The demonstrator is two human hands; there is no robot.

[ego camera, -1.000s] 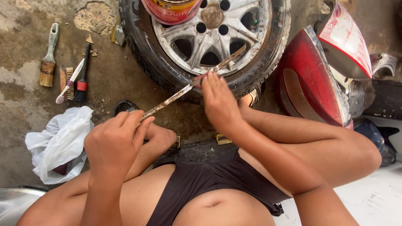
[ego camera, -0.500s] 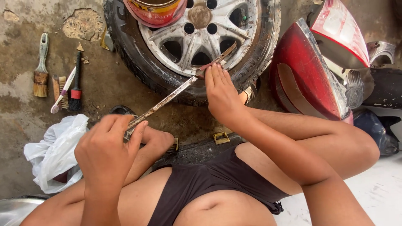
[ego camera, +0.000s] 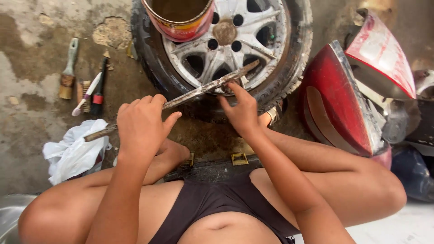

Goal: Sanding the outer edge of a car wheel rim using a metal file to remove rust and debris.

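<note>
Both hands on a long flat metal bar (ego camera: pixel 199 90) held slantwise over a wheel (ego camera: pixel 226 49) lying on the floor.

Wheel: silver alloy rim in a black tyre, top centre, w/ a red-and-yellow can (ego camera: pixel 181 18) sitting on its upper left. Red car tail-lamp units (ego camera: pixel 343 99) lie just right of the tyre, on the concrete floor (ego camera: pixel 36 113). White plastic bag (ego camera: pixel 72 153) lies lower left, under the bar's low end. Bar runs from the bag side up-right to the rim spokes. L hand (ego camera: pixel 142 126) is closed round the bar's lower half, thumb on the near side. R hand (ego camera: pixel 242 110) has fingers spread narrow, tips touching the bar near its upper end, not wrapped round it. Brushes (ego camera: pixel 83 86) lie in a row on the floor, far left, well apart from both hands.
</note>
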